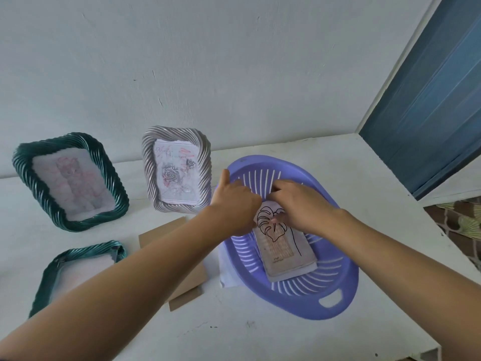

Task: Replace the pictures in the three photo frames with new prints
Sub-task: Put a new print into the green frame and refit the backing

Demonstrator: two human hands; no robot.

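Lilac slotted basket, two teal twisted frames, one silver frame.

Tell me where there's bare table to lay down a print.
Free: the near edge of the table, in front of the purple basket and cardboard; also the strip right of the basket. Crowded: the left, with the standing green frame, lying green frame and silver frame.

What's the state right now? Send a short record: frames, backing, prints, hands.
standing: upright green frame and silver frame, pictures inside
third frame: flat green frame, front left, lying down
backing: cardboard backing on table beside it
prints: stack in purple basket, leaf print on top
left: left hand at stack's left edge, fingers curled, grip hidden
right: right hand pinches leaf print's far end
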